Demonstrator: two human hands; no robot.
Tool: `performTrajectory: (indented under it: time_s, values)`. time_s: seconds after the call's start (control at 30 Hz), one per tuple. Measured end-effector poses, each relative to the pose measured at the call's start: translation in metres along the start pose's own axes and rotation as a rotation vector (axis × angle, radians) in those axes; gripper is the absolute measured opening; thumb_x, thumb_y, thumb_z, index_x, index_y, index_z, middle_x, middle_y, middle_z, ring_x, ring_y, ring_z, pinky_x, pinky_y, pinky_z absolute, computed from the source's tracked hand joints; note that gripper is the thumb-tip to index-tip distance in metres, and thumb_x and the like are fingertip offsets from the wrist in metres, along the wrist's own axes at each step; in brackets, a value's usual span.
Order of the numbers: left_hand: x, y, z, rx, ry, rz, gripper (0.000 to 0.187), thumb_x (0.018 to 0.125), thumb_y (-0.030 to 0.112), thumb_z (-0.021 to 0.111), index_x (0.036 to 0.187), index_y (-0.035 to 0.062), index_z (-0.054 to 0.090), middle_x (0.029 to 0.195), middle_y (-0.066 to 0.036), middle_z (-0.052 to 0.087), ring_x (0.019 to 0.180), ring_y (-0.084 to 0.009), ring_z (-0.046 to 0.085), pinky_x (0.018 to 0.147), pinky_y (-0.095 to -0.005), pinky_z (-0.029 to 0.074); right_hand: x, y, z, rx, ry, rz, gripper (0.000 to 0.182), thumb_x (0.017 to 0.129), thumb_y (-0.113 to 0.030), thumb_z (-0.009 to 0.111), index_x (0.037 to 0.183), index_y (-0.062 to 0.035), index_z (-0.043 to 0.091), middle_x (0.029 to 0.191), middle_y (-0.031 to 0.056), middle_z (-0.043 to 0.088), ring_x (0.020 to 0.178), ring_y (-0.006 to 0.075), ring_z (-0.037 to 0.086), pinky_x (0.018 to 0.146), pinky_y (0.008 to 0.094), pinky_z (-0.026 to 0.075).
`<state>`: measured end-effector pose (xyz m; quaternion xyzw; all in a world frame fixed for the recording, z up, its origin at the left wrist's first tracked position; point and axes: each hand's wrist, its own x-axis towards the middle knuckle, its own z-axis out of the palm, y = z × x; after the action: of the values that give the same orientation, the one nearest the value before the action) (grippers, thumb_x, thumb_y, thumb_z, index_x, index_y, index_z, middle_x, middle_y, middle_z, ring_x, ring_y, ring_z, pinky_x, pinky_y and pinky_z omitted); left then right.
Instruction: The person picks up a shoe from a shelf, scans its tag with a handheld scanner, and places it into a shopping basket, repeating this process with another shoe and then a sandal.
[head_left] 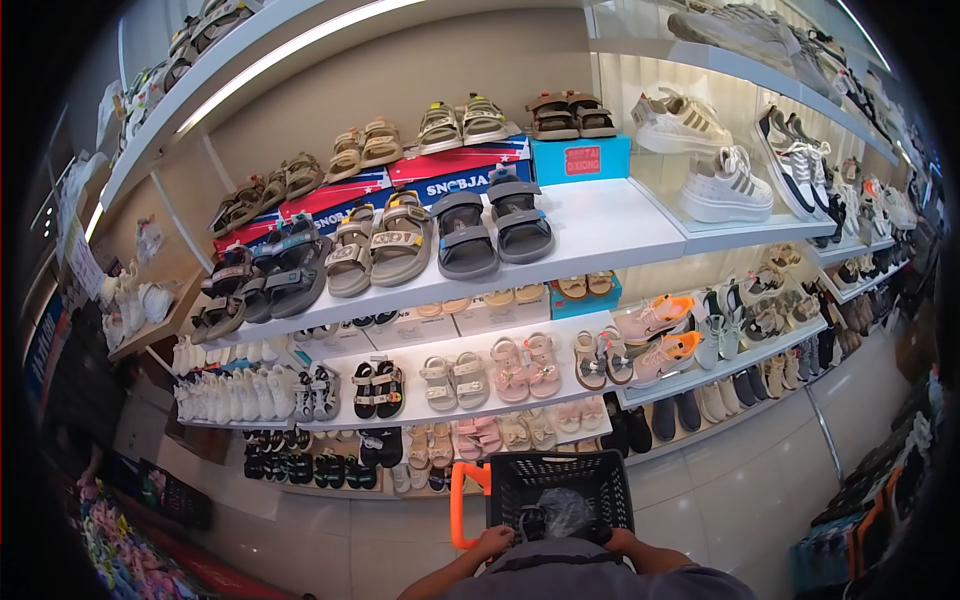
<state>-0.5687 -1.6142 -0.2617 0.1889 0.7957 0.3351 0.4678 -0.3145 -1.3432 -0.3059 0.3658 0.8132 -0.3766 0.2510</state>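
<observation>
A black plastic shopping basket (560, 466) with an orange handle (458, 505) is right in front of my body. My left hand (492, 542) is closed at its near left edge, just below the handle. At the near right edge, my right hand (622, 542) is closed on the basket, its fingers partly hidden. Inside the basket lies a crumpled clear plastic bag (566, 512) with something dark beside it that I cannot make out.
Ahead stand white shelves (620, 215) with several pairs of sandals (465, 235), pink sandals (525, 367) and white sneakers (727, 185). Shoe boxes (580, 160) support some pairs. A tiled floor (690, 510) runs below. More goods (850, 510) stand at right, and colourful items (125, 535) at left.
</observation>
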Motion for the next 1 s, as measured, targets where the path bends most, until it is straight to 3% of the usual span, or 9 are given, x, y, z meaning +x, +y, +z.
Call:
performTrajectory:
  time_s: [0.17,0.23,0.43,0.6,0.7,0.77,0.8,1.0]
  values:
    - [0.01,-0.011,0.001,-0.015,0.005,0.045,0.032,0.085,0.027,0.059,0.106,0.0037,0.066,0.089,-0.008,0.07,0.076,-0.0163,0.067,0.074,-0.0298,0.052,-0.002,-0.012,-0.001,-0.024,0.002,-0.034,0.06,0.062,-0.048,0.071,0.108,-0.0096,0.066,0.103,0.0193,0.067,0.101,0.0341,0.063,0.089,0.0413,0.049]
    - [0.014,-0.015,0.004,-0.042,0.02,-0.006,0.034,0.084,0.029,0.06,0.106,0.0041,0.066,0.091,-0.009,0.07,0.08,-0.0186,0.068,0.076,-0.0314,0.052,0.003,-0.012,0.001,-0.017,-0.032,-0.046,0.073,0.059,-0.058,0.073,0.115,-0.0117,0.064,0.106,0.0197,0.067,0.104,0.0346,0.062,0.089,0.0413,0.048]
    - [0.017,-0.024,0.005,-0.059,0.03,0.036,0.035,0.084,0.03,0.059,0.106,0.0032,0.065,0.096,-0.012,0.069,0.089,-0.0227,0.067,0.08,-0.0342,0.051,-0.01,-0.034,-0.004,0.013,-0.042,-0.027,0.068,0.061,-0.055,0.074,0.113,-0.0116,0.066,0.104,0.0192,0.067,0.103,0.0336,0.063,0.088,0.0402,0.049]
    - [0.014,-0.02,0.003,-0.151,0.01,0.05,0.03,0.086,0.024,0.059,0.106,0.0016,0.064,0.09,-0.01,0.068,0.083,-0.019,0.066,0.076,-0.0319,0.051,-0.007,-0.037,0.003,-0.061,-0.03,0.009,0.067,0.062,-0.053,0.075,0.111,-0.0084,0.067,0.104,0.0193,0.067,0.102,0.0326,0.063,0.088,0.0395,0.049]
    - [0.001,0.005,-0.009,-0.117,0.031,0.157,0.031,0.087,0.025,0.059,0.107,0.0016,0.064,0.09,-0.009,0.068,0.081,-0.0186,0.065,0.074,-0.0316,0.051,-0.018,-0.049,0.003,-0.016,0.005,0.007,0.067,0.061,-0.05,0.078,0.11,-0.0075,0.067,0.105,0.0203,0.067,0.103,0.0331,0.063,0.089,0.04,0.049]
    - [-0.009,0.034,-0.021,-0.087,0.015,0.166,0.03,0.088,0.024,0.058,0.108,0.0028,0.063,0.089,-0.009,0.068,0.08,-0.0172,0.065,0.073,-0.0309,0.051,-0.021,-0.053,0.007,-0.095,0.018,0.009,0.059,0.065,-0.047,0.072,0.108,-0.007,0.066,0.107,0.021,0.066,0.104,0.036,0.061,0.092,0.0423,0.048]
    - [-0.012,0.046,-0.026,-0.099,0.029,0.215,0.03,0.088,0.024,0.059,0.109,0.0032,0.063,0.088,-0.008,0.068,0.08,-0.0166,0.065,0.073,-0.0307,0.051,-0.022,-0.053,0.008,-0.024,0.031,-0.021,0.065,0.061,-0.048,0.078,0.108,-0.0038,0.067,0.104,0.0215,0.067,0.102,0.0339,0.063,0.088,0.0408,0.049]
    - [-0.016,0.126,-0.052,-0.124,0.087,0.432,0.026,0.092,0.015,0.057,0.113,0.0009,0.06,0.093,-0.006,0.068,0.084,-0.0117,0.063,0.076,-0.026,0.049,-0.045,-0.082,-0.005,-0.008,0.024,0.003,0.065,0.062,-0.047,0.079,0.11,-0.0055,0.066,0.106,0.0204,0.066,0.105,0.0341,0.062,0.091,0.0418,0.049]
